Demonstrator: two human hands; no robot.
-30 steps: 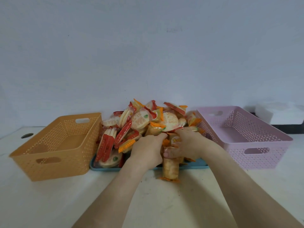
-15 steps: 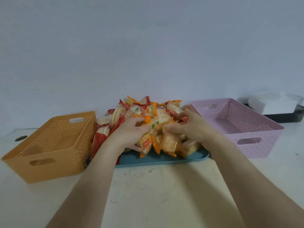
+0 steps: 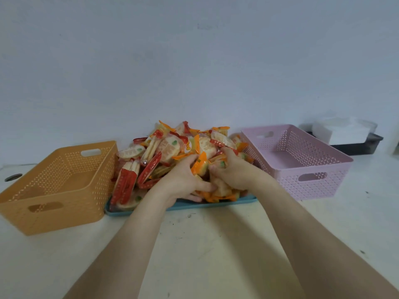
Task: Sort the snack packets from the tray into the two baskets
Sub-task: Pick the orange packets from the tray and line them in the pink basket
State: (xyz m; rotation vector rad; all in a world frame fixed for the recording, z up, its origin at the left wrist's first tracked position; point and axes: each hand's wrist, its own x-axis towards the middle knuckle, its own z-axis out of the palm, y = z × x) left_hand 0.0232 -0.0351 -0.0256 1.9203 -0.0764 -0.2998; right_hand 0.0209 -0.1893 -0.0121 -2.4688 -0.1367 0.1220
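A tall heap of snack packets [image 3: 172,147], red-edged and orange-edged, fills a blue tray [image 3: 216,205] at the table's middle. An orange basket [image 3: 54,203] stands left of the tray and a pink basket [image 3: 313,182] stands right of it; both look empty. My left hand [image 3: 183,182] and my right hand [image 3: 233,171] are side by side, pressed into the front of the heap. Fingers of both curl around orange-edged packets [image 3: 199,166]. The fingertips are buried among the wrappers.
A white wall rises right behind the tray and baskets. A black tray [image 3: 356,145] holding white blocks [image 3: 343,130] sits at the far right. A dark round hole [image 3: 13,177] marks the tabletop at the far left. Bare white table lies in front.
One second ago a packet hung over the tray's front edge by my hands. Both hands have moved up into the heap, and no packet lies off the tray now.
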